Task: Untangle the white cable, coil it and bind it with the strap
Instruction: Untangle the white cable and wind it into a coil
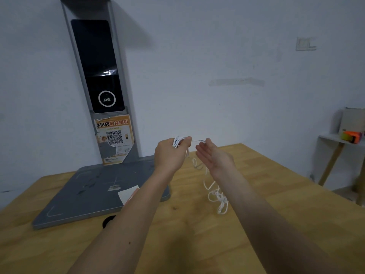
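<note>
My left hand point(169, 155) is raised above the wooden table point(197, 224) and grips a small bundle of white cable loops point(177, 142). A short stretch of the white cable runs from that bundle to my right hand point(214, 156), whose fingertips pinch it while the palm faces left. From my hands the cable hangs down to a loose tangled heap point(218, 196) on the table, beside my right forearm. I see no strap.
A grey stand with a flat base point(88, 194) and a tall post carrying a dark screen point(98, 66) and an orange sticker occupies the table's left. A white paper slip point(127, 193) lies on the base. A side shelf point(343, 139) stands at right.
</note>
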